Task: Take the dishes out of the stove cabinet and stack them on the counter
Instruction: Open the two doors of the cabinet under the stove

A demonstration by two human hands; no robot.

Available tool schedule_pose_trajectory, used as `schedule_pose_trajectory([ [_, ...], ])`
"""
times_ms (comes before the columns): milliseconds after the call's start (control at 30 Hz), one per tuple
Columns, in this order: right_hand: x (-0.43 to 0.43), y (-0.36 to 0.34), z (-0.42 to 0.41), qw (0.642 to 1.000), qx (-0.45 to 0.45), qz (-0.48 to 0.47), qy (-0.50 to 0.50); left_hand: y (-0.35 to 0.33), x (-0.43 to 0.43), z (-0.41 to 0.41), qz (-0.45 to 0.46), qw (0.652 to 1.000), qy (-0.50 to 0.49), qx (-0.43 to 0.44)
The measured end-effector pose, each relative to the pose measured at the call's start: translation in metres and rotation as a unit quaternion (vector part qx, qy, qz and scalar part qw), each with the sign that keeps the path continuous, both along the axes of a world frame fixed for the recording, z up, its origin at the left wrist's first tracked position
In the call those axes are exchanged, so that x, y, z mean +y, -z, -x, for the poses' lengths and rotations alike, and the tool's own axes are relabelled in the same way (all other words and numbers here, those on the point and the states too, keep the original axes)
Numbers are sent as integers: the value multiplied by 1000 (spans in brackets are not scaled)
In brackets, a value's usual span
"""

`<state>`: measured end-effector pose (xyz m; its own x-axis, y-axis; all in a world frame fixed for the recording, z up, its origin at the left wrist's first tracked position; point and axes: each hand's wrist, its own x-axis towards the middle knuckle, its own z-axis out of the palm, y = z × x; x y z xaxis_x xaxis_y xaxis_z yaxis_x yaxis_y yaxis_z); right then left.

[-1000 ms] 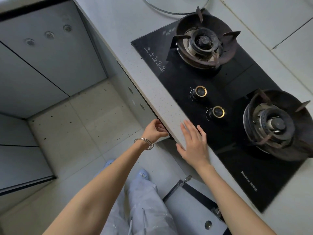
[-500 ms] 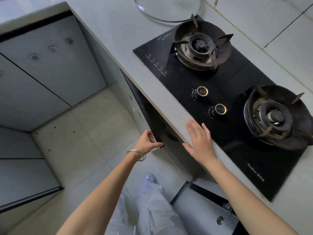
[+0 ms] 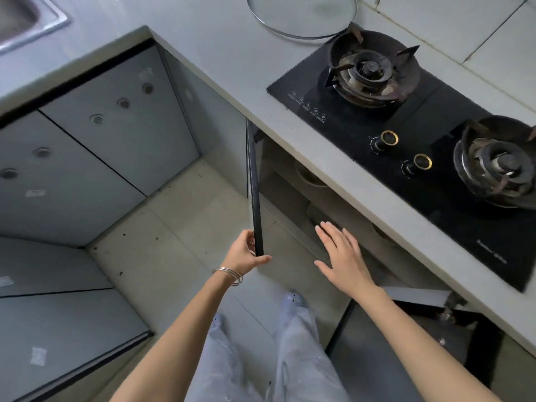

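The stove cabinet's left door stands swung out edge-on toward me. My left hand grips its lower free corner, thumb on the inner side. My right hand hovers flat and empty in front of the open cabinet, below the counter edge. Inside the shadowed cabinet, pale rounded dishes show dimly on an upper shelf, and another curved rim peeks out under the counter farther right. Most of the interior is hidden by the counter overhang.
A black two-burner gas hob sits in the grey counter. A glass lid lies behind it, and a steel sink corner is at far left. A second cabinet door stands open at lower right. My legs are on the tiled floor.
My left hand has pulled the cabinet door from nearly closed to wide open. My right hand has left the counter top and dropped in front of the opening. The view has pulled back.
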<state>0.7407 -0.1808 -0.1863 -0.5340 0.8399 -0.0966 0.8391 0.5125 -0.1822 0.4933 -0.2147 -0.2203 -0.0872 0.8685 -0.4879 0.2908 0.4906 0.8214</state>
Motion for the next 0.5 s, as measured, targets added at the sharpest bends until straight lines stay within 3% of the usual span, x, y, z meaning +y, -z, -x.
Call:
schedule_pose_trajectory([
  [300,-68,2,98,994,53,-14,95,-5,-24,139,-78,989,66,109],
  [400,-81,-4,116,991,48,-16,122,-9,-26,170,-67,990,81,96],
  [500,-87,-10,128,990,42,-19,134,-8,-21,183,-11,998,48,24],
])
